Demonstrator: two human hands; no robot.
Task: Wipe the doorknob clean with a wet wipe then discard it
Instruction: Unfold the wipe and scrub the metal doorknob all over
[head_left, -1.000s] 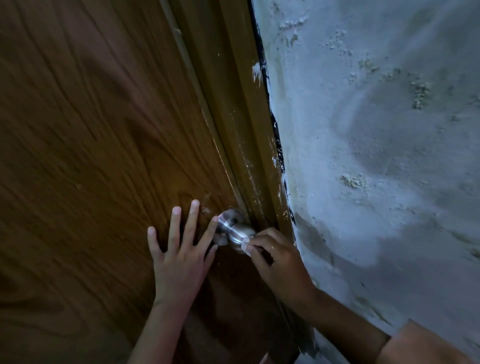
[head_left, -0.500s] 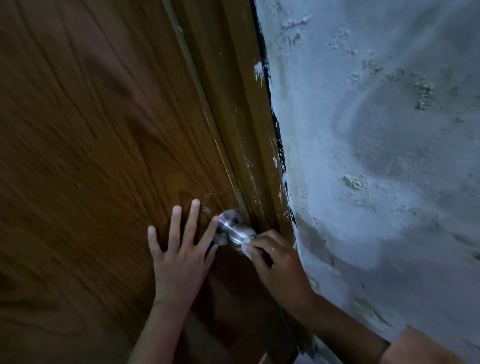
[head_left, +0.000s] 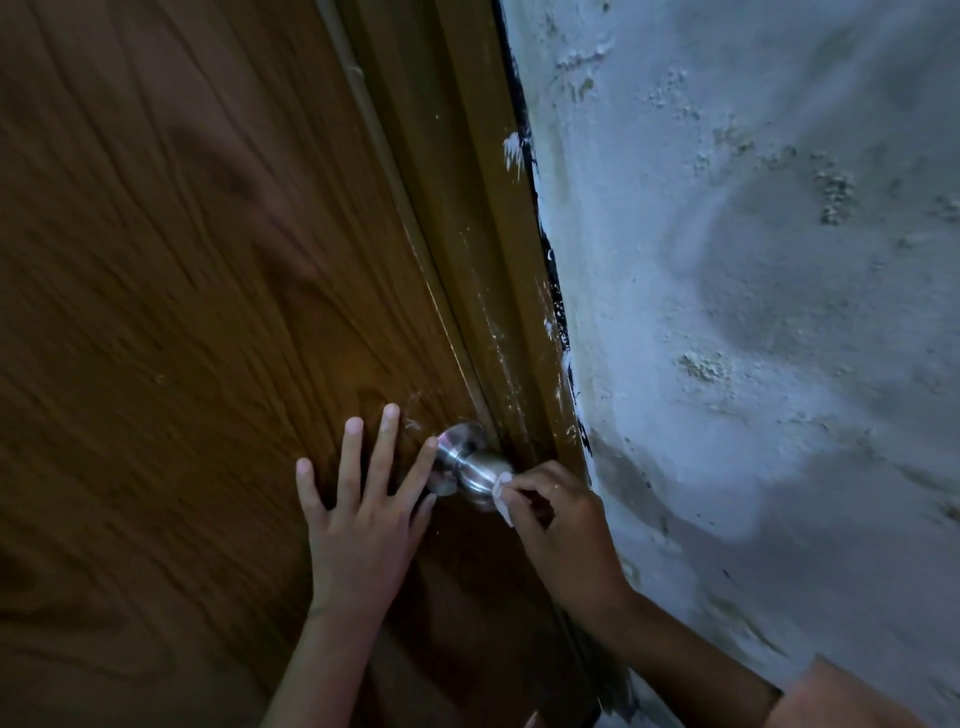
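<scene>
Door: the door (head_left: 182, 312) is dark brown wood-grain, glossy, with faint smears near the knob; its panel could swing if the bracing palm lifts, which would pull the knob away from the wipe.
Left hand: the left hand (head_left: 363, 519) lies flat on the door just beside the knob's base plate, fingers (head_left: 387, 441) spread apart and holding nothing; the index tip touches or nearly touches the plate.
Doorknob: the doorknob (head_left: 470, 467) is rounded brushed metal on a narrow neck, smooth and shiny; the neck and the far side are likely to be missed, since the wipe covers only the outer end.
Wet wipe: the wet wipe (head_left: 503, 493) is a small crumpled white wad pressed against the knob's outer face; being damp and small, it may slip out of the pinch.
Right hand: the right hand (head_left: 561, 525) has its fingers closed together, pinching the wipe.
Door frame: the door frame (head_left: 478, 260) is brown and paint-flecked, close enough to scrape knuckles.
Wall: the wall (head_left: 753, 312) is rough, pitted whitish plaster; no bin for discarding is in view.
</scene>
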